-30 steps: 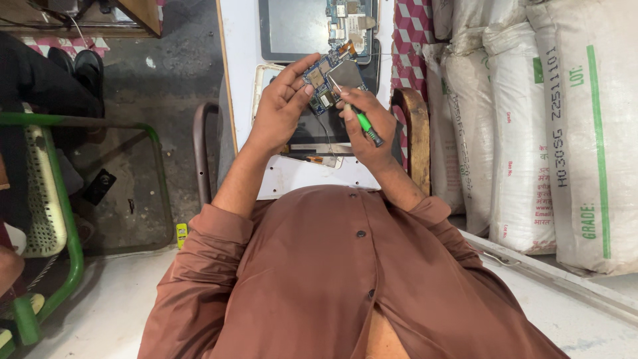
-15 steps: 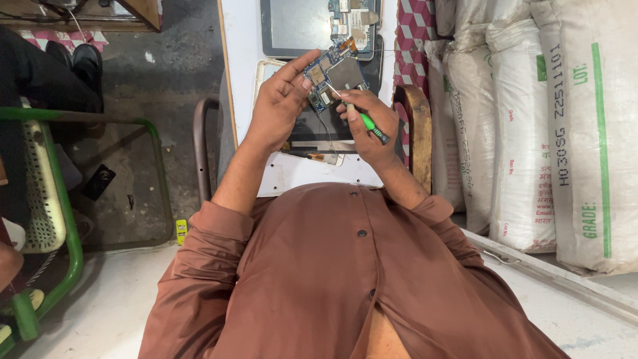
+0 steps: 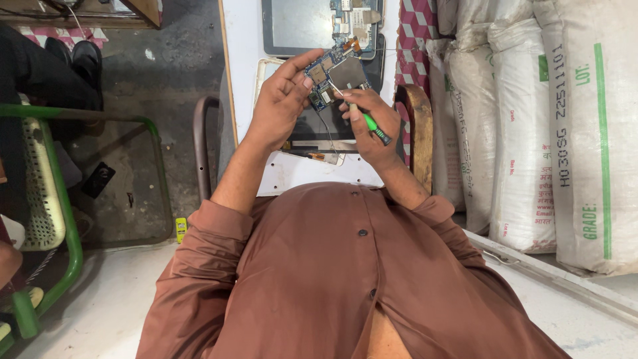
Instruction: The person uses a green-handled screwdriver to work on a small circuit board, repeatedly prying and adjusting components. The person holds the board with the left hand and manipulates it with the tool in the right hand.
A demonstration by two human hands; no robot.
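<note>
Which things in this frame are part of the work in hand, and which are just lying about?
In use:
- blue circuit board, held up in the left hand
- green-handled screwdriver, in the right hand, tip at the board
- opened tablet on the white table, under the hands

Lying about:
- second opened tablet further back
- white sacks
- green-framed chair

The light over me is even and soft, daylight-like, with no hard shadows. My white worktop point(image 3: 242, 60) is the brightest area, close to washed out, and the white sacks point(image 3: 531, 133) beside me are bright too. The floor point(image 3: 153, 80) on my left sits dimmer. Focus is sharp at centre; the wide lens bends straight lines near the edges. My brown shirt point(image 3: 332, 279) fills the lower frame, evenly lit.
</note>
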